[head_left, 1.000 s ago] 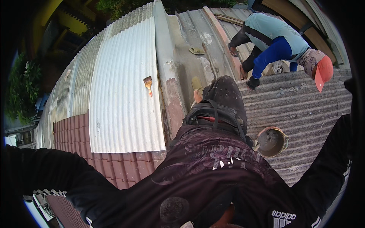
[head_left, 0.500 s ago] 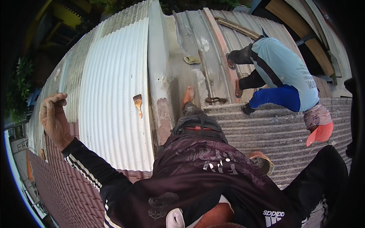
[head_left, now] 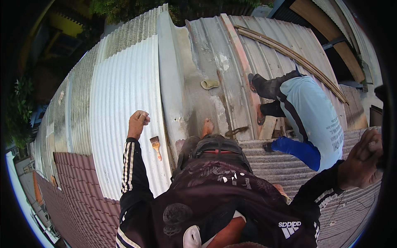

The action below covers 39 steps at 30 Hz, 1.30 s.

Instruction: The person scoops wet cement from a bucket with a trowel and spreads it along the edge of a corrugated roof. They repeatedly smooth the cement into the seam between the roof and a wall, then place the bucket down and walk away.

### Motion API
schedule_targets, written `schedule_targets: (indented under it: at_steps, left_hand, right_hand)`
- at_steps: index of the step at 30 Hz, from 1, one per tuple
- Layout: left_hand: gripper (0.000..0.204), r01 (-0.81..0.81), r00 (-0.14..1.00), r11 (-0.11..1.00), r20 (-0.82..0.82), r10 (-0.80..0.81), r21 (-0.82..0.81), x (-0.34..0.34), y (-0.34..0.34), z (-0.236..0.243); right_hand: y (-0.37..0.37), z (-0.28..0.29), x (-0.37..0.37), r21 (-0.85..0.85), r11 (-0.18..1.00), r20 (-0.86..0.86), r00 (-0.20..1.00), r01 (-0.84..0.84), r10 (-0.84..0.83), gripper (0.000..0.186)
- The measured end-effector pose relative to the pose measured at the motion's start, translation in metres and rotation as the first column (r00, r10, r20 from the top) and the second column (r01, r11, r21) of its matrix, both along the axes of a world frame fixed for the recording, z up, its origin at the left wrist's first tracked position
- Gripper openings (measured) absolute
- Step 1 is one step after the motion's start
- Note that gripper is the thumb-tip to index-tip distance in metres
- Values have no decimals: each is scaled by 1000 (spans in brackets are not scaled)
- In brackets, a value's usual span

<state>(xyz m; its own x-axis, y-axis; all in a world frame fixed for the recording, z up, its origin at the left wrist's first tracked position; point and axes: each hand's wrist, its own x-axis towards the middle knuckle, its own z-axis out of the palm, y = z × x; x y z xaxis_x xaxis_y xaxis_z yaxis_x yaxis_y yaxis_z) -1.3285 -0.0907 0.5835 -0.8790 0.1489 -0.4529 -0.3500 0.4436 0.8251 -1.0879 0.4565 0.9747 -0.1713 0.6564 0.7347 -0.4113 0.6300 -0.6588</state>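
My left hand is raised over the white corrugated sheet, its fingers curled together. Whatever they may hold is too small to make out. Just below and right of it in the picture, a paintbrush with a dark-bristled head and orange handle lies on the sheet, apart from the hand. At the right rim my right hand is lifted with bent, closed fingers. Its fingertips meet the dark picture edge, and what is in them is hidden.
A co-worker in a light blue shirt bends over the grey corrugated roof at the right. Long wooden strips lie behind them. An olive shoe-like object rests on the concrete gutter. Maroon roof tiles slope down left.
My left hand has swung right, from the far left to above the white sheet near the paintbrush. My right hand has come into view at the right. The co-worker appears lower, with the head now hidden.
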Motion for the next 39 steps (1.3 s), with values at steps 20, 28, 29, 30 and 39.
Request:
schedule_targets:
  at_steps: [20,28,29,30,39]
  left_hand:
    - [16,316,928,949,215,-305,-18,-145,132,-52]
    - [31,609,787,790,171,-592,-66,-228,191,-8]
    - [33,626,773,777,189,-605,-71,-227,189,-13]
    - [33,660,744,741,247,-621,-125,-223,185,-18]
    - [33,732,624,667,531,-574,-139,-163,141,-64]
  right_hand:
    - [-49,-465,74,-598,767,745,-193,232,639,10]
    - [-46,-395,-18,-692,640,711,165,333,683,19]
    - [-47,-405,-16,-660,670,740,139,340,658,19]
    - [-49,-419,-11,-627,700,767,113,343,632,20]
    - [-95,-544,65,-470,867,697,-534,163,478,14]
